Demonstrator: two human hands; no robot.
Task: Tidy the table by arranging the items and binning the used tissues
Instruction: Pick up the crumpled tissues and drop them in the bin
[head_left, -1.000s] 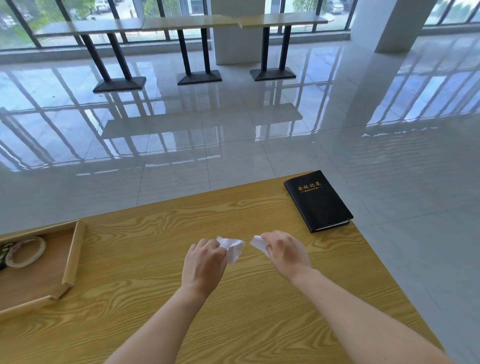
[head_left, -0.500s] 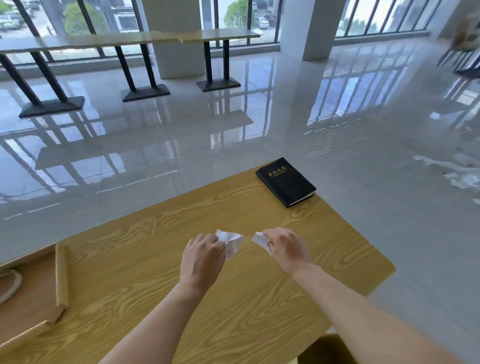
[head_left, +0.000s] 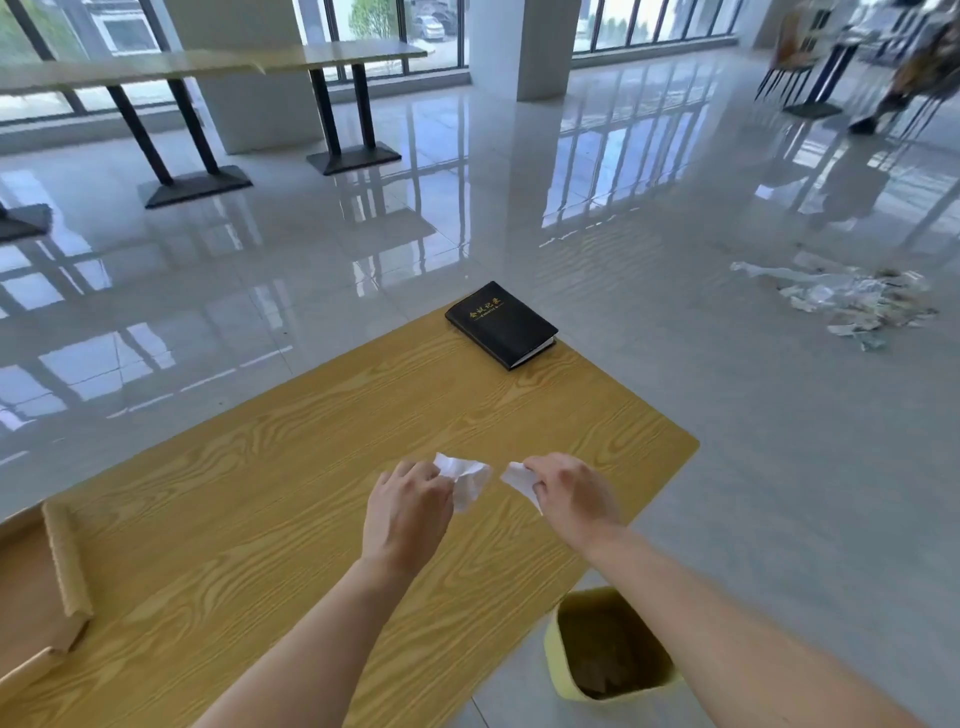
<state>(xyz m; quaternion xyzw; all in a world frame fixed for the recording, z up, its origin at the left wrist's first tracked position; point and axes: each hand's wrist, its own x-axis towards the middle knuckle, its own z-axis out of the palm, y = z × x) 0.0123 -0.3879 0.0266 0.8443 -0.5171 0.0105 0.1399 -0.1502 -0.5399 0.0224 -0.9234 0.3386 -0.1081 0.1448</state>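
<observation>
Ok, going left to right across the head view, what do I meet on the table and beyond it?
wooden tray → left hand → left tissue → right tissue → right hand → floor litter

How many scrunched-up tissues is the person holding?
2. One crumpled tissue is pinched in the left hand, and a second tissue is in the right hand. The yellow bin may hide more inside.

Wooden table (head_left: 311, 467) with notebook (head_left: 501, 325), tray (head_left: 62, 561)
</observation>
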